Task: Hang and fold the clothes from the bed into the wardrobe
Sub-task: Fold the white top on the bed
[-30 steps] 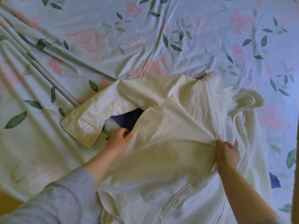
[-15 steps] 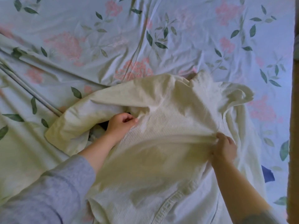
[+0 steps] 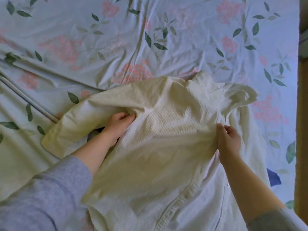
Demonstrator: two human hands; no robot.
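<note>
While the cream shirt [image 3: 166,139] lies spread on the floral bedsheet [image 3: 116,39], the left hand [image 3: 119,125] pinches a fold of its fabric beside the sleeve, fingers curled shut on the cloth. Across the shirt's body, the right hand [image 3: 229,140] pinches the opposite side, drawing the fabric taut between both hands. Just beyond the right forearm, a blue cloth [image 3: 273,178] peeks out from under the shirt.

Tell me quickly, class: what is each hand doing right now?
Left hand: closed, gripping a fold of the cream shirt near its sleeve.
Right hand: closed, pinching the shirt's fabric at its right side.
</note>
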